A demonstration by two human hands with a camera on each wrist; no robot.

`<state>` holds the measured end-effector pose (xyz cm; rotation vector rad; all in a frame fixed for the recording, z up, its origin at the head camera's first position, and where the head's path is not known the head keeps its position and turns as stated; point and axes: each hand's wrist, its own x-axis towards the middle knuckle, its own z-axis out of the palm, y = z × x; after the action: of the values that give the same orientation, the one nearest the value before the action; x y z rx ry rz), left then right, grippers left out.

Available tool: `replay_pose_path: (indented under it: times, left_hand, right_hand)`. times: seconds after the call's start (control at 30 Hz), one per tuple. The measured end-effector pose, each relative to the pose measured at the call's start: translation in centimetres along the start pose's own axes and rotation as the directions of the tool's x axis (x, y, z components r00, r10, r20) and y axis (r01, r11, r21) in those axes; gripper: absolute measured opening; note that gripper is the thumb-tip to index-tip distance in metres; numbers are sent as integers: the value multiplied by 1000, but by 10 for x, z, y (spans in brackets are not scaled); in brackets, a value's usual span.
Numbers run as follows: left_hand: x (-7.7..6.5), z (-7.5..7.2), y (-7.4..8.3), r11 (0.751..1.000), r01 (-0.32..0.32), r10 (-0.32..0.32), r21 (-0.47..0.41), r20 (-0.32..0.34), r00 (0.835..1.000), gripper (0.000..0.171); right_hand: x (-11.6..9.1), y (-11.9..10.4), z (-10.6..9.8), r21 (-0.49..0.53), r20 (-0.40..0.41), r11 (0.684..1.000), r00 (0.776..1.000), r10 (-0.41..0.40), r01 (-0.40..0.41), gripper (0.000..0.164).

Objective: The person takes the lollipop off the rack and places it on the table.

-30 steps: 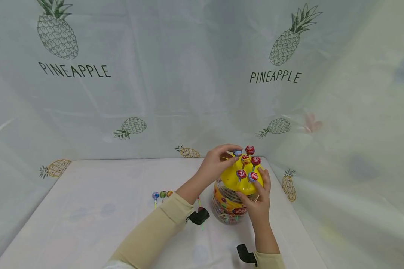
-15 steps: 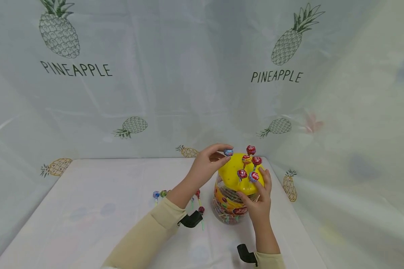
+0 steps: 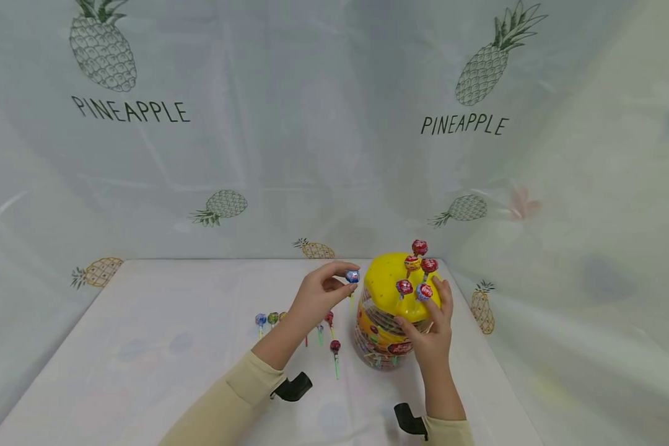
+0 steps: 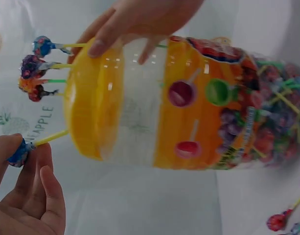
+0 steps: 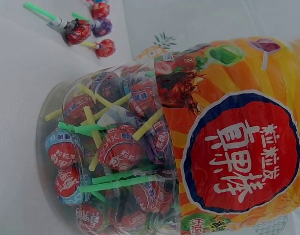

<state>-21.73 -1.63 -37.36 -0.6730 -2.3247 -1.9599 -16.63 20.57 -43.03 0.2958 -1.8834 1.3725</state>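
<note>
My left hand [image 3: 319,291] pinches a blue-wrapped lollipop [image 3: 352,277] by its head, left of the jar. In the left wrist view the fingers [image 4: 3,152] grip that lollipop [image 4: 18,152], and its yellow stick points at the lid. A clear plastic jar [image 3: 383,337] with an orange label stands upright, filled with lollipops in its lower part. Its yellow dome lid [image 3: 381,279] has small holes, and several lollipops [image 3: 404,287] stand in it on the right side. My right hand [image 3: 432,341] grips the jar around the lid's edge, thumb in front and fingers at the right.
Several loose lollipops lie on the white table [image 3: 173,371], left of the jar, including a red one [image 3: 335,347] nearest it and a blue one [image 3: 261,319] farther left. My left forearm partly covers the row. A pineapple-print curtain [image 3: 323,124] hangs behind the table.
My left hand has carried the blue lollipop from above the lid leftward and down, beside the jar. The right hand keeps its hold on the jar. The view has shifted slightly.
</note>
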Motion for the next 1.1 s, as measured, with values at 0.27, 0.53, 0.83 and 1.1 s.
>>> replay_pose_path:
  times: [0.27,0.53,0.83,1.1]
  left_hand:
    - [-18,-4,-36,991,130,-130,11,6,991,31]
    - [-32,-4,-69,975,222,-222,16,-3,975,30]
    - [-44,-11,-102,966,243,-247,90,29,969,26]
    - [-49,-19,-128,917,217,-259,334,87,962,28]
  right_hand:
    - [0,-2,0,-1,-3,1000,1000,-7,7,40]
    - [1,-2,0,9,1,1000,1000,-10,10,41]
    - [3,-3,0,10,12,1000,1000,1,-1,42]
    - [2,0,0,37,12,999,1000,-12,11,41]
